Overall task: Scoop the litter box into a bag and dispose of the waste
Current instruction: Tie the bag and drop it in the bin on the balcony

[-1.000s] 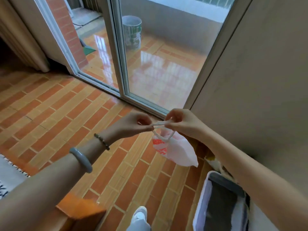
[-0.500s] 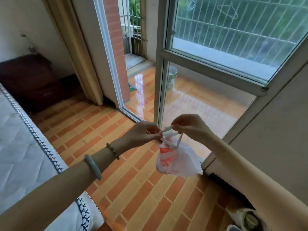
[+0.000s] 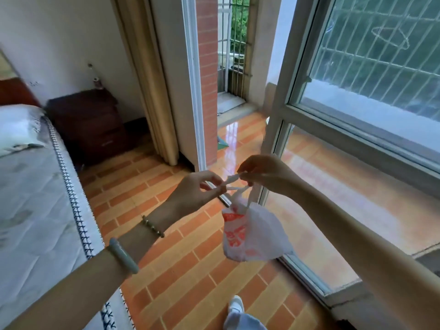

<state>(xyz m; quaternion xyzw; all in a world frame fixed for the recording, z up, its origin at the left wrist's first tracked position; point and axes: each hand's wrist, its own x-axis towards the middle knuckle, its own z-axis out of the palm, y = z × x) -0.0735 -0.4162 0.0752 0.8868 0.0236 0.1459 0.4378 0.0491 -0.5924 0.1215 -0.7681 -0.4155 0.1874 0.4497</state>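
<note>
At centre frame, above the orange tiled floor (image 3: 181,270), my left hand (image 3: 195,194) and right hand (image 3: 266,177) each have fingers closed tight on a twisted handle of the bag (image 3: 252,236). It hangs just below them, white with red print, beside the glass door (image 3: 333,210). My bed (image 3: 35,210) fills the left.

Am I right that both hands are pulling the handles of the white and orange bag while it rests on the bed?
Not quite: the bag is not on the bed. The head view shows it hanging in the air above the tiled floor, its handles pulled by the left hand and right hand.
</note>
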